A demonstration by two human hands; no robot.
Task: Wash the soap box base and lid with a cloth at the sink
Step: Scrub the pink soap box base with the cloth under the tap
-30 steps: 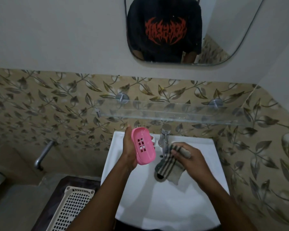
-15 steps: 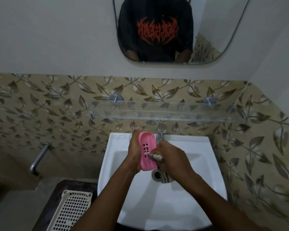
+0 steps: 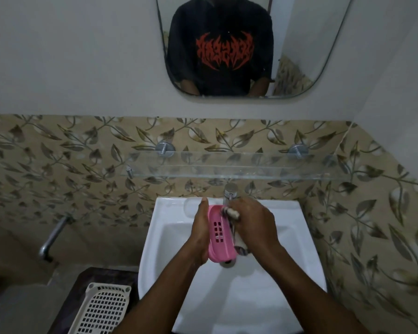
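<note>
A pink soap box base [image 3: 220,235] with drain slots stands on edge over the white sink [image 3: 287,249], gripped from the left by my left hand [image 3: 200,231]. My right hand [image 3: 253,225] presses a striped grey-and-cream cloth [image 3: 239,244] against the base's right side, just below the chrome tap [image 3: 230,192]. Most of the cloth is hidden under my right hand. I see no lid.
A glass shelf [image 3: 227,166] juts out above the tap, with a mirror [image 3: 251,44] higher on the wall. A white perforated basket [image 3: 101,309] sits on a dark counter left of the sink. A metal pipe [image 3: 52,237] sticks out of the left wall.
My right hand brought the cloth from the sink drain up against the pink base and now rubs higher along it. The base has turned more edge-on.
</note>
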